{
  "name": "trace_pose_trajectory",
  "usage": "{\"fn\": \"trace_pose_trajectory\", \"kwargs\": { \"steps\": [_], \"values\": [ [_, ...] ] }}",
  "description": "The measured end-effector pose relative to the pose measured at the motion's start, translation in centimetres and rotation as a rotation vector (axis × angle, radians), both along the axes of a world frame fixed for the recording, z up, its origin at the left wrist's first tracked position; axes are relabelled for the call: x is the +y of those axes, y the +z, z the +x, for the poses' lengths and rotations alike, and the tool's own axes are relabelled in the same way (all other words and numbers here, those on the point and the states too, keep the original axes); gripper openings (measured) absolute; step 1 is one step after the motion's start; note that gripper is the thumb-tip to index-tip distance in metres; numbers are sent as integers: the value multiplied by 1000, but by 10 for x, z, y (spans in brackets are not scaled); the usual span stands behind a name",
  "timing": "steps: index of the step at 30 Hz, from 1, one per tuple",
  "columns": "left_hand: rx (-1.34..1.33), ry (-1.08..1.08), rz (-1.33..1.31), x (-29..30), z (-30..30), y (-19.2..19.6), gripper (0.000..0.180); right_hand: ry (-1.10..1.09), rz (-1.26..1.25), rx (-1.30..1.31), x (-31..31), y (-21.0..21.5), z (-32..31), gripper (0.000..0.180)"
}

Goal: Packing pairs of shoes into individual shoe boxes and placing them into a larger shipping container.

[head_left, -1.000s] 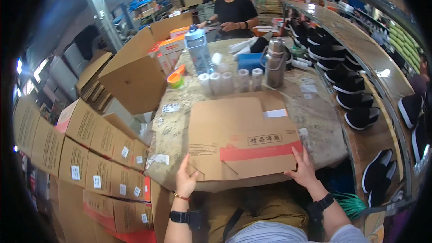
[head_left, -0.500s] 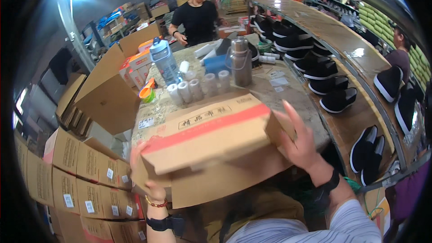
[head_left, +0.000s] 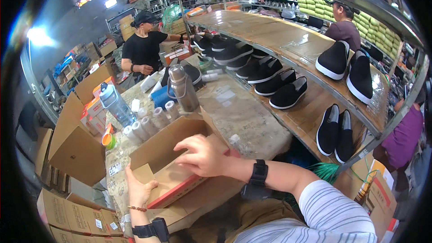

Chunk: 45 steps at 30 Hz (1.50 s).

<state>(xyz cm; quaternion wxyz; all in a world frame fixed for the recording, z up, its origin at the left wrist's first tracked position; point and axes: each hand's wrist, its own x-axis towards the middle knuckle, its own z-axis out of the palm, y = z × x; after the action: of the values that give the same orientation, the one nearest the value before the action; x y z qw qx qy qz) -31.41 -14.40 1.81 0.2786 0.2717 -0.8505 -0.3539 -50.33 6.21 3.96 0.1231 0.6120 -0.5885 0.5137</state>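
The box (head_left: 168, 141) stands part-folded on the near side of the table (head_left: 252, 121), set at a slant in front of the wearer, its top open and its red-striped side facing the body, with a loose panel of card reaching out below that side. The left hand (head_left: 138, 188) is clamped on the left end of the box, fingers along the outside and thumb laid over the near corner. The right hand (head_left: 202, 156) is above the near side, fingers bent toward the opening; whether they pinch the card or only rest against it, I cannot tell. Just behind the box stand several white rolls (head_left: 140, 128), with the flask (head_left: 183, 90) upright behind their right end and the blue bottle (head_left: 116, 104) behind their left. An orange and green cup (head_left: 108, 140) sits to the left of the rolls. On the right, the rack (head_left: 270, 31) carries black shoes (head_left: 288, 92) with white soles, in a row on the lower shelf and as a pair on the upper one. A co-worker (head_left: 141, 49) in black stands across the table, one arm reaching toward the rack, and stacked cartons (head_left: 74, 213) fill the lower left
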Motion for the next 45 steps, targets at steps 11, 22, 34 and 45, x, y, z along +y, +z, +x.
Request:
{"fn": "trace_pose_trajectory", "kwargs": {
  "steps": [11, 22, 34, 45],
  "values": [
    [277, -245, -50, -48, 12, -48, 63, -161, 436, -177, 14, -38, -68, 89],
    [110, 89, -434, 50, 3, 40, 61, -353, 23, -145, 38, -12, -56, 65],
    [-469, 106, -658, 65, -16, -5, 51, -1497, 1180, 7, 350, -33, -184, 41],
    [-415, -23, -629, 52, -20, 15, 56, -800, 35, -1109, 337, -47, -179, 37]
  ]
}}
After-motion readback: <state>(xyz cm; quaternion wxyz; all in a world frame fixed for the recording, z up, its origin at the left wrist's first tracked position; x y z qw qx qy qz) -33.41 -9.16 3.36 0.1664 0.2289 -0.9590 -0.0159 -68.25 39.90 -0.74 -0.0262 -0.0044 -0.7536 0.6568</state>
